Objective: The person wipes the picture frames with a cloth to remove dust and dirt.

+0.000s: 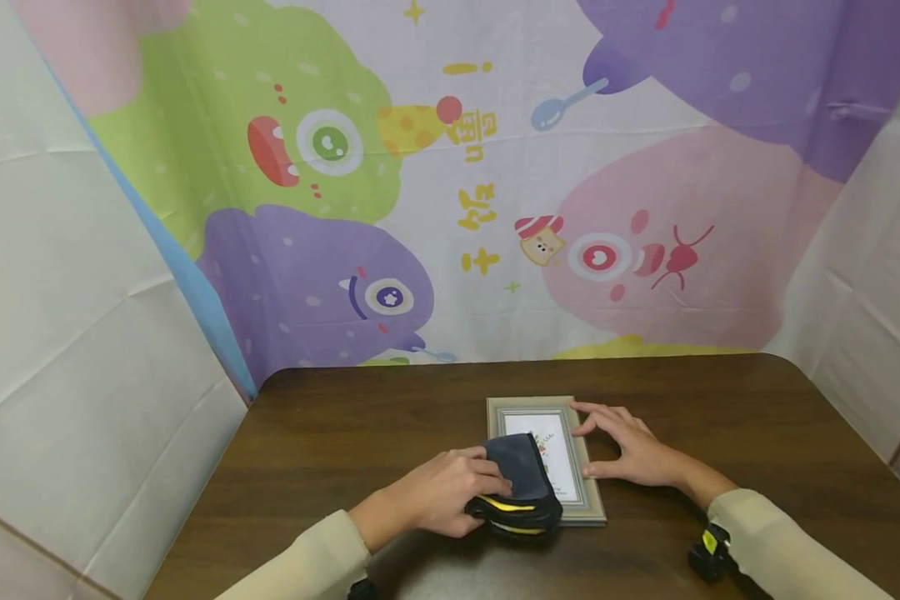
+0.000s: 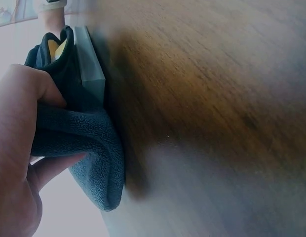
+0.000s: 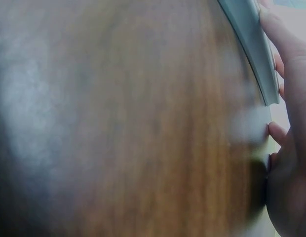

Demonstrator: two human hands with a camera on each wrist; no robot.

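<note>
In the head view, a picture frame (image 1: 562, 454) with a pale moulded border and a small floral print lies flat on the table. My left hand (image 1: 450, 493) grips a folded dark grey cloth (image 1: 521, 467) with black and yellow edges, over the frame's lower left part. The left wrist view shows the fuzzy cloth (image 2: 101, 153) bunched between thumb and fingers, hanging past the frame's edge (image 2: 91, 69). Along the frame's right side, my right hand (image 1: 633, 450) rests its spread fingertips and thumb against the border. The right wrist view shows the thumb (image 3: 276, 29) at the frame's side (image 3: 251, 44).
The dark brown wooden table (image 1: 345, 433) extends around the frame on all sides. Behind it hangs a curtain (image 1: 495, 308) printed with cartoon monsters, with pale cloth walls at left and right. A black wrist camera (image 1: 708, 554) sits under the right sleeve.
</note>
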